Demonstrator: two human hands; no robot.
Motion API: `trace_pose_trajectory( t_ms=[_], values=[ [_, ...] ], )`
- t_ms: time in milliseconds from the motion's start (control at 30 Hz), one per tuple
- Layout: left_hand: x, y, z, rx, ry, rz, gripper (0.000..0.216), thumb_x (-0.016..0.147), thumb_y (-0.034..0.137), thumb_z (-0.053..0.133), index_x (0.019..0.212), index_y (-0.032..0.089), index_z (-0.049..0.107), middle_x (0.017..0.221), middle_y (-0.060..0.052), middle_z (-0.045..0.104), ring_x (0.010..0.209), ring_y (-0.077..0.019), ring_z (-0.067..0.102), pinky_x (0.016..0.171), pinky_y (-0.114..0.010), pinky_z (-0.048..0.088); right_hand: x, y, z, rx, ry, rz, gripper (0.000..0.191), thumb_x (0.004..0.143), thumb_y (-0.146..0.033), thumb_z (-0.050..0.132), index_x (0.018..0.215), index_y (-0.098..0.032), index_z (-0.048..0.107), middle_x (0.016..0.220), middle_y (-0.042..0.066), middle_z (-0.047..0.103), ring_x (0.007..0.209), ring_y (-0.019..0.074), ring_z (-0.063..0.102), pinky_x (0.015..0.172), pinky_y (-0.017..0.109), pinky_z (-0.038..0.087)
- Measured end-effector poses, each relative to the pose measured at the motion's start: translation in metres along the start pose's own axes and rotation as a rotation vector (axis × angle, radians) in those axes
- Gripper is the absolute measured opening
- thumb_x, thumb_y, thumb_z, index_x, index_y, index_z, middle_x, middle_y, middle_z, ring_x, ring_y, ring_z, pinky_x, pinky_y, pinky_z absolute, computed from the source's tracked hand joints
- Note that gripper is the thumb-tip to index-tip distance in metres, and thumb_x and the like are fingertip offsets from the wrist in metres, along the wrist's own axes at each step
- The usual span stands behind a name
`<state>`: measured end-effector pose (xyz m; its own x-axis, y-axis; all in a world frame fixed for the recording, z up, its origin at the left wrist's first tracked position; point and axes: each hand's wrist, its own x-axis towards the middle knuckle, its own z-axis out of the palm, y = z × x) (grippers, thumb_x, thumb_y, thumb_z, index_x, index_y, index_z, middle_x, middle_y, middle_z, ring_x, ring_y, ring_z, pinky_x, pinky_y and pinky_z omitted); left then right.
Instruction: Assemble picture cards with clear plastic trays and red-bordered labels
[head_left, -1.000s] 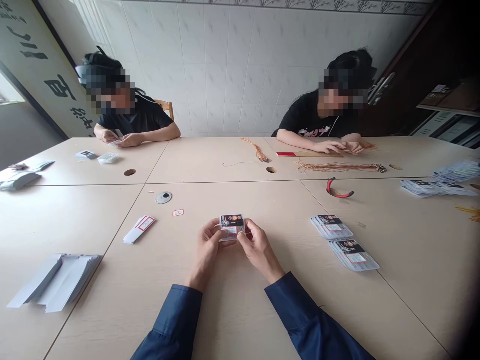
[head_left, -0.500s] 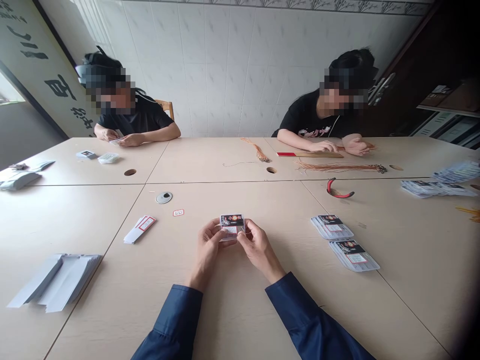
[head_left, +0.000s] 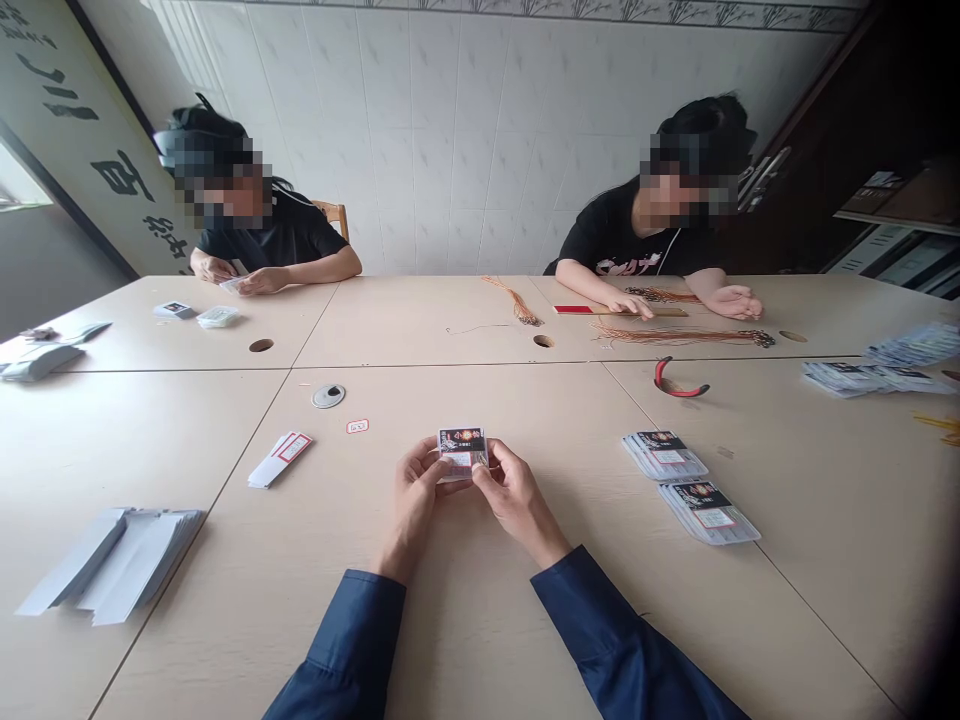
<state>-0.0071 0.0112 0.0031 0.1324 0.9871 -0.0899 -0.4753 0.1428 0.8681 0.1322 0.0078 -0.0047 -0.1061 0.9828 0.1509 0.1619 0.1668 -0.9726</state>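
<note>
Between my two hands I hold a small flat plastic case (head_left: 463, 441) with a black printed label and a white, red-edged sticker. My left hand (head_left: 419, 484) grips its left side, the thumb lying on the front. The right side is pinched by my right hand (head_left: 519, 497), with its thumb near the lower corner. The fingers behind the case are partly hidden. To the right, two fanned stacks of similar cases, a farther stack (head_left: 664, 454) and a nearer stack (head_left: 708, 512), lie on the table. A bundle of white paper strips (head_left: 279, 460) with a red-framed sticker is left of my hands.
Folded white papers (head_left: 112, 565) lie at the left. Beyond my hands are a loose sticker (head_left: 358, 426), a round metal cap (head_left: 328, 396) and a red-handled tool (head_left: 679, 385) at a table hole. Two people sit opposite, near orange cord bundles (head_left: 682, 335) and more cases (head_left: 874, 378).
My hands and the case stay nearly in place, with the case shifted very slightly left. Across the table, the person on the right has moved both hands, uncovering more orange cords.
</note>
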Motion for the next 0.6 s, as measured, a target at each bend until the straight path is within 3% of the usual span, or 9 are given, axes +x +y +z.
trace_pose_trajectory(
  t_ms=[600],
  values=[
    [-0.0006, -0.0004, -0.0001, 0.003, -0.001, 0.002, 0.031, 0.074, 0.027, 0.071, 0.101, 0.013, 0.065, 0.099, -0.013, 0.073, 0.085, -0.0242, 0.071, 0.078, -0.037, 0.056, 0.0005, -0.0019, -0.0004, 0.008, -0.003, 0.008, 0.019, 0.084, -0.022, 0.049, 0.100, -0.019, 0.059, 0.094, 0.002, 0.068, 0.080, 0.0165, 0.062, 0.072, 0.027, 0.050]
  ],
)
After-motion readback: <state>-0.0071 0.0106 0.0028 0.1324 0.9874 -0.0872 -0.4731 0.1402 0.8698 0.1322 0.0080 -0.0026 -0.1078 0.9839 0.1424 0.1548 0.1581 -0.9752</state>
